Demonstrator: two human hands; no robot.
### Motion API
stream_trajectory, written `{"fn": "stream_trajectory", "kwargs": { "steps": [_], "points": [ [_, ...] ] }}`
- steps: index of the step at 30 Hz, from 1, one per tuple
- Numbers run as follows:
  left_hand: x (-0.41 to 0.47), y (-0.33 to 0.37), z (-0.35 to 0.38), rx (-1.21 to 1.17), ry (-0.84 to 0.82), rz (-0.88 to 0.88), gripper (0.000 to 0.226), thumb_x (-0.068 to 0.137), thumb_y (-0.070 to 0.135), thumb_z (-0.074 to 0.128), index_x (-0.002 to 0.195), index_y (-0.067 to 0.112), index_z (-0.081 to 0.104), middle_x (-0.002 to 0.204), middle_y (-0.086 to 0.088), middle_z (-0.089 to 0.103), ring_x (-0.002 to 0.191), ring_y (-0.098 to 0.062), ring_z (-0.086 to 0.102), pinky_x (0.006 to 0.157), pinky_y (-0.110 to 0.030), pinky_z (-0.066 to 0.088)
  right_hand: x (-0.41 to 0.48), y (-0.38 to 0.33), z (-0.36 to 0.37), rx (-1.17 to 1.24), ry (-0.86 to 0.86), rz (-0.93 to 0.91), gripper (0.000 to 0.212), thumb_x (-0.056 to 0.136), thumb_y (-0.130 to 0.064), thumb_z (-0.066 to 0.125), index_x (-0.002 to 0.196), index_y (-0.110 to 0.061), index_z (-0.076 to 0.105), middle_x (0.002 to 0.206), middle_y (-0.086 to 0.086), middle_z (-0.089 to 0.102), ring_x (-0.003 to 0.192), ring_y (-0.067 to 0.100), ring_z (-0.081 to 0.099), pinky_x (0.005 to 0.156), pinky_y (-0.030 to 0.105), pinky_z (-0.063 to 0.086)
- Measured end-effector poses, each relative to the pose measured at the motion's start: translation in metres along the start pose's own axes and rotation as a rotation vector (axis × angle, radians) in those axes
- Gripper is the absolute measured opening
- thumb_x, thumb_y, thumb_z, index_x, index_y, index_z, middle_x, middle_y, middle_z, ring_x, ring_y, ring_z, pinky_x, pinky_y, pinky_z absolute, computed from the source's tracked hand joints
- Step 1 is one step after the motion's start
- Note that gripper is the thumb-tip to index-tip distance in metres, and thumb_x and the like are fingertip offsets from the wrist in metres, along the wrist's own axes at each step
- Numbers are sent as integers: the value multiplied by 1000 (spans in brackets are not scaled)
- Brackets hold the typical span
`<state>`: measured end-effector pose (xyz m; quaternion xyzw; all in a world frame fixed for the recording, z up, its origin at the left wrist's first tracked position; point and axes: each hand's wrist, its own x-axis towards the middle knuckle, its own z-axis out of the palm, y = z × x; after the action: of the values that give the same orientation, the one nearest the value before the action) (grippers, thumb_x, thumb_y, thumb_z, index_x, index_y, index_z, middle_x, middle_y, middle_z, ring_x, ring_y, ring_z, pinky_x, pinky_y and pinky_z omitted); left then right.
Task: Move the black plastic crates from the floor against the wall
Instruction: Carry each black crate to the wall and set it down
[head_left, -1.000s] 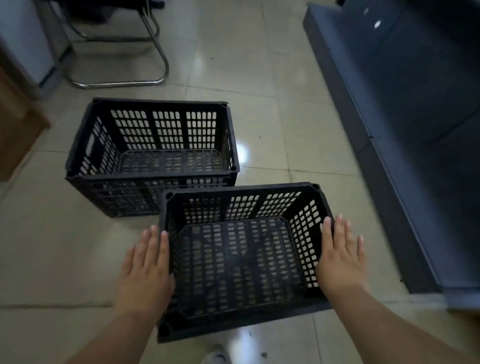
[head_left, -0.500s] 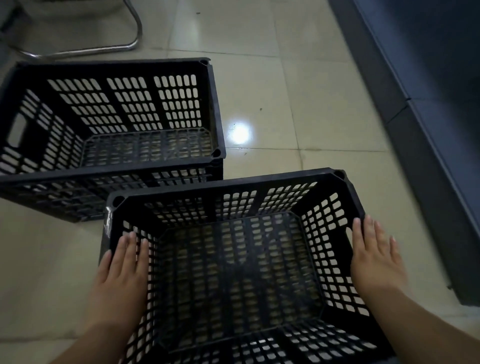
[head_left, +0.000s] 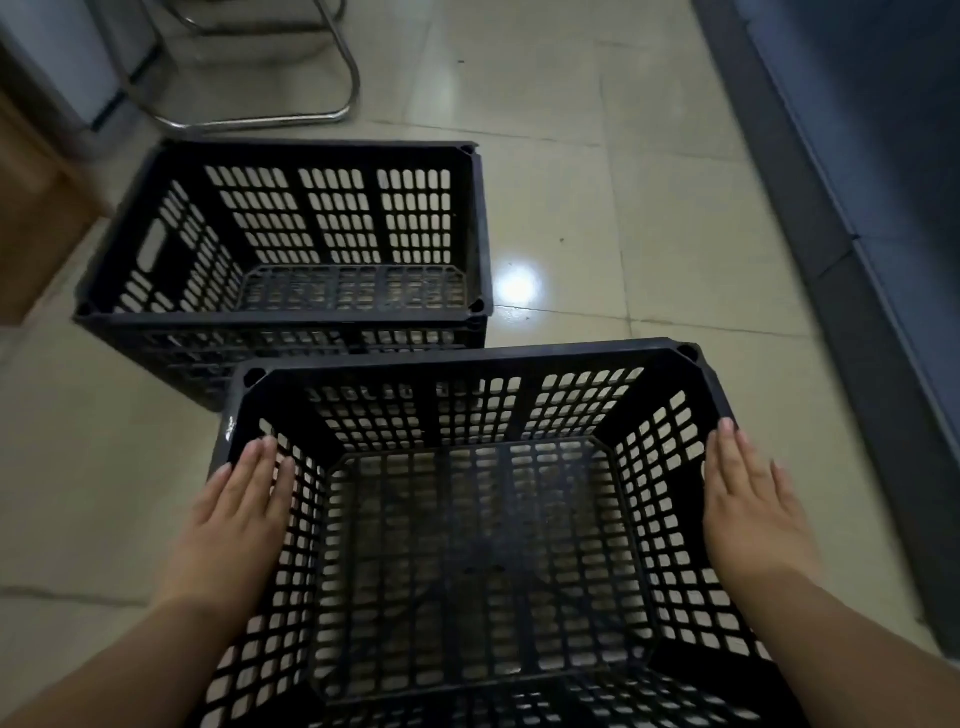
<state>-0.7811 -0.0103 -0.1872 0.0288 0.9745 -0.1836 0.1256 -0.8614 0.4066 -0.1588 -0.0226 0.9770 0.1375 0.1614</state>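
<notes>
While flat hands (head_left: 236, 525) flank near crate (head_left: 467, 364), markings unreadable

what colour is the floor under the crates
Pale beige glossy tile floor with thin grout lines; seen in the head view.

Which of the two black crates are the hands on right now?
The near crate: the left hand and right hand lie flat on its two sides. The far crate, by the chair legs, is untouched.

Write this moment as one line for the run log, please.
near crate: empty, flat palms on both short sides | left hand: left wall | right hand: right wall | far crate: empty, on floor, untouched
</notes>
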Motion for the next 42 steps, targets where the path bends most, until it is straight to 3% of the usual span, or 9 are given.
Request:
{"fn": "stream_trajectory", "kwargs": {
  "steps": [8,12,18,21,25,28,30,34,42],
  "points": [
    [-171,-90,-69,-107,-194,-301,67,94,9,19,126,10,-39,134,-13,-46,127,-24,-39,84,-36,-42,-79,-69,-113,0,47,-229,69,77,4,6,122,-8,-44,127,9,-56,99,18,-64,102,36,-33],
    [-297,-134,-80,-107,-131,-438,66,92,7,20,132,13,-32,138,-13,-39,131,-22,-34,82,-35,-46,-134,-128,-172,45,143,-414,69,75,4,5,130,-9,-34,129,5,-53,97,13,-66,84,31,-44],
    [-511,-179,-65,-90,-53,-744,53,69,-3,39,119,-9,55,128,-27,55,126,-31,33,116,-32,-7,-245,-247,-235,-61,362,-753,68,74,8,23,141,-3,15,153,16,0,130,9,-41,105,30,-26],
    [-619,-192,-61,-177,-52,-872,58,68,-2,59,125,1,53,138,-20,41,133,-27,37,116,-30,-17,-322,-325,-252,-150,426,-927,70,83,-2,24,137,-14,-20,143,9,-37,111,11,-56,90,34,-41],
    [-768,-200,-42,-173,-132,-1067,79,83,1,49,143,13,-1,145,-17,-18,138,-25,-7,94,-29,-41,-441,-423,-255,-231,354,-1100,77,75,-1,44,142,-14,8,149,0,-22,121,8,-49,98,35,-36],
    [-894,-210,-10,-197,-410,-1120,90,53,-8,73,135,5,40,145,-25,30,138,-30,21,110,-33,-26,-558,-507,-252,-234,343,-1292,67,88,-4,23,131,-15,-27,131,5,-49,100,12,-63,82,38,-45],
    [-973,-210,10,-170,-413,-1063,91,37,-18,67,125,-2,51,135,-27,47,130,-33,36,114,-35,-15,-635,-556,-254,-242,222,-1325,64,93,-11,21,128,-11,-32,132,5,-49,117,15,-48,104,44,-29],
    [-1092,-249,11,-233,-525,-1317,79,66,-14,7,135,5,-27,140,-16,-39,131,-26,-33,83,-34,-44,-766,-644,-255,-281,206,-1455,60,93,-14,18,126,-10,-33,134,4,-43,127,12,-32,115,44,-9],
    [-1244,-344,67,-267,-702,-1510,84,84,-11,32,134,7,-33,141,-15,-43,129,-26,-38,79,-35,-43,-905,-803,-251,-175,347,-1607,63,89,-1,19,129,-7,-28,141,7,-39,133,16,-34,116,41,-8]
  ]
}}
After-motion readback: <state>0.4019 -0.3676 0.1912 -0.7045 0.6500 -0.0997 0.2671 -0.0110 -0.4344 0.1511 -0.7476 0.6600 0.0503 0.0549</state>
